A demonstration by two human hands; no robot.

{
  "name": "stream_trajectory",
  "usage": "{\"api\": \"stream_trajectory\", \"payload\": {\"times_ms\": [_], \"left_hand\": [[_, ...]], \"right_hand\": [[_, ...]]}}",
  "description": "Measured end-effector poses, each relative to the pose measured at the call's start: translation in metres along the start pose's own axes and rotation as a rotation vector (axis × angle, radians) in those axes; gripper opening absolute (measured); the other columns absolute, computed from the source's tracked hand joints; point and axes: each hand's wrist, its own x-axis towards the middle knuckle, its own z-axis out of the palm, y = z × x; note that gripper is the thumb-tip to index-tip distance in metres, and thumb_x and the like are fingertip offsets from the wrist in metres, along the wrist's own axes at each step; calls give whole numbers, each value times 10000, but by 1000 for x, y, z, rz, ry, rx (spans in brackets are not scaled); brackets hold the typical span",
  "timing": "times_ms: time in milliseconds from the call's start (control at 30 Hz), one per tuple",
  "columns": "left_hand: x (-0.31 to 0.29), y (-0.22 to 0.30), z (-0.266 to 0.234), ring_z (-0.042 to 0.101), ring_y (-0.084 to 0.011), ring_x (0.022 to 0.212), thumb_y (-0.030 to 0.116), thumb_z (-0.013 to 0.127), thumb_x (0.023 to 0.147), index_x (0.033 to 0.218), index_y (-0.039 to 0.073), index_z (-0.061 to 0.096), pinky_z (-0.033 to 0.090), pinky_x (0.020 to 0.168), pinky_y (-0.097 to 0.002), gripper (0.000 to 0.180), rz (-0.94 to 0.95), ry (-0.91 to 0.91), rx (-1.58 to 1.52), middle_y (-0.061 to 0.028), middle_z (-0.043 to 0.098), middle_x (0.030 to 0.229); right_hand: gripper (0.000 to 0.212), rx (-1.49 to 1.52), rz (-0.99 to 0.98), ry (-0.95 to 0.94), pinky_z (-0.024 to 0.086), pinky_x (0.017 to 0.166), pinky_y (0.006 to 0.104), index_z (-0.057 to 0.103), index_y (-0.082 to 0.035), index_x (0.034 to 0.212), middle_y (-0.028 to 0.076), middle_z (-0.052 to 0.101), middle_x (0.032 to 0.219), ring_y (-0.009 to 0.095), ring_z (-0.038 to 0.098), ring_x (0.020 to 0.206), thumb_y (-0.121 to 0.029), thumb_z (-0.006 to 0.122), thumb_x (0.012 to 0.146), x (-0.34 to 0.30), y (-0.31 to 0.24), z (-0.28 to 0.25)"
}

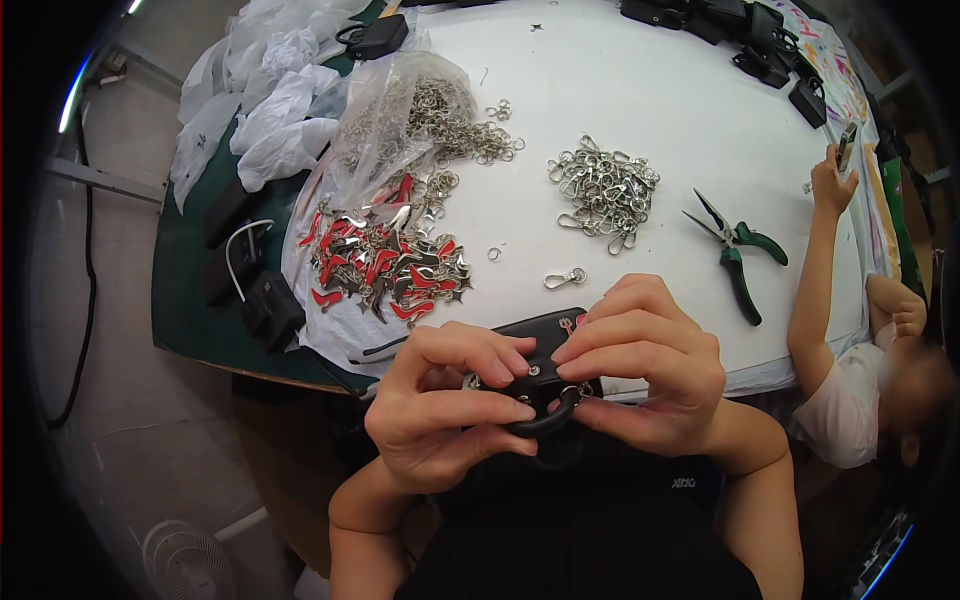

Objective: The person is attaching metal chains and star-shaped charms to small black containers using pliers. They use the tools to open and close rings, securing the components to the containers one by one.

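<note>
A small black handbag (545,330) with a short curved handle (548,424) and metal studs is between my hands at the table's near edge. My left hand (450,400) is closed, its thumb and fingers pinching the left end of the handle. At the handle's other end, my right hand (650,370) closes around the bag's corner beside a metal ring (584,390). A bit of pink and a small silver charm (565,324) show near the right fingertips; the fingers partly hide them. Just beyond the bag lies a single silver swivel clasp (566,278).
Red and black shoe-shaped charms (390,265) are heaped at left, by a clear bag (375,110) of metal rings. Silver clasps (605,190) form a pile mid-table. Green-handled pliers (738,250) lie open at right. Black handbags (740,30) stand far right. A person (840,390) sits at right, holding a phone (847,145).
</note>
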Motion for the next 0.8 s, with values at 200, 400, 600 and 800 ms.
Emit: {"api": "stream_trajectory", "payload": {"times_ms": [200,400,600,800], "left_hand": [[-2,-4,-1,599,-269,999,72,859,696,920,17,742,526,978,-523,258,-22,1,-99,-103,507,1055],[-5,-4,0,570,-257,994,81,866,682,884,40,751,514,999,-548,237,-28,8,-114,-92,485,1033],[-6,-4,1,562,-253,965,96,874,668,870,57,761,527,977,-577,235,9,43,-103,-79,472,1014],[-8,-4,1,561,-250,955,116,879,664,862,73,766,524,975,-593,232,58,43,-64,-80,468,1013]], "right_hand": [[347,13,-27,11,432,766,352,724,-82,919,30,704,909,209,629,828,-82,868,603,3,-2,0],[325,-75,-63,23,425,748,362,716,-77,870,25,702,893,211,629,816,-100,868,584,4,-6,-4],[270,-224,-145,21,422,741,385,688,-79,803,24,708,896,204,629,812,-125,847,590,6,-12,-9],[241,-317,-177,-7,418,729,382,667,-83,775,22,710,899,190,626,799,-115,836,605,5,-21,-13]]}}
